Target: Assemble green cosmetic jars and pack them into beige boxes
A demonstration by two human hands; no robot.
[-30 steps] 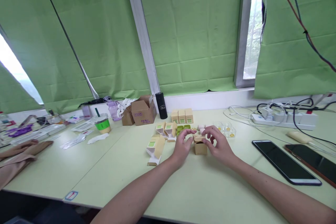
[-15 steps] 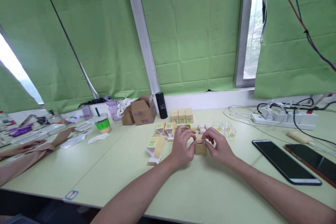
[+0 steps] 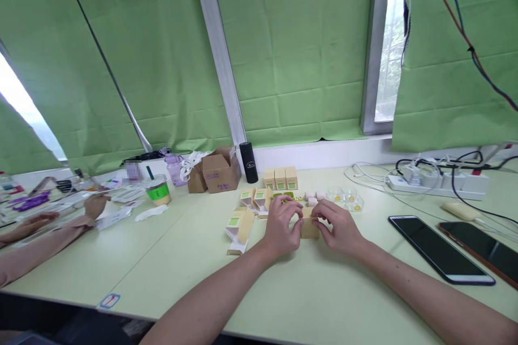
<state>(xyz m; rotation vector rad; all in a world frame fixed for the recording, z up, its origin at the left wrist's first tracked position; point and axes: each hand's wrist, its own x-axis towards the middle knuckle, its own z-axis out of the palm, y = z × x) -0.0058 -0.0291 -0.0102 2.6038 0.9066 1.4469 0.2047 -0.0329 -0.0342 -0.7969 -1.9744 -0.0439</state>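
Note:
A small brown cardboard box [image 3: 309,229] stands upright on the table, its lid looking closed or nearly so. My left hand [image 3: 282,226] grips its left side near the top edge, thumb and fingers bent. At the right top edge, my right hand [image 3: 338,225] pinches the lid. Left of the hands lies an open box with a green label [image 3: 242,225], and two more open boxes [image 3: 256,199] sit behind it. Just beyond my fingers are green pieces [image 3: 283,194], partly hidden, pale pink blocks [image 3: 313,201] and clear containers with yellow bits [image 3: 347,199].
Three closed boxes [image 3: 280,179] stand by the wall, near a black cylinder [image 3: 248,163] and a larger carton [image 3: 220,173]. Phones [image 3: 439,248] and a power strip [image 3: 441,183] are at right. A drink cup [image 3: 157,191] and a co-worker's hand [image 3: 96,205] are at left.
The box's lid flap, raised earlier, has come down. My left hand moved in to the box's side. At left, the co-worker's arm reached forward over the table.

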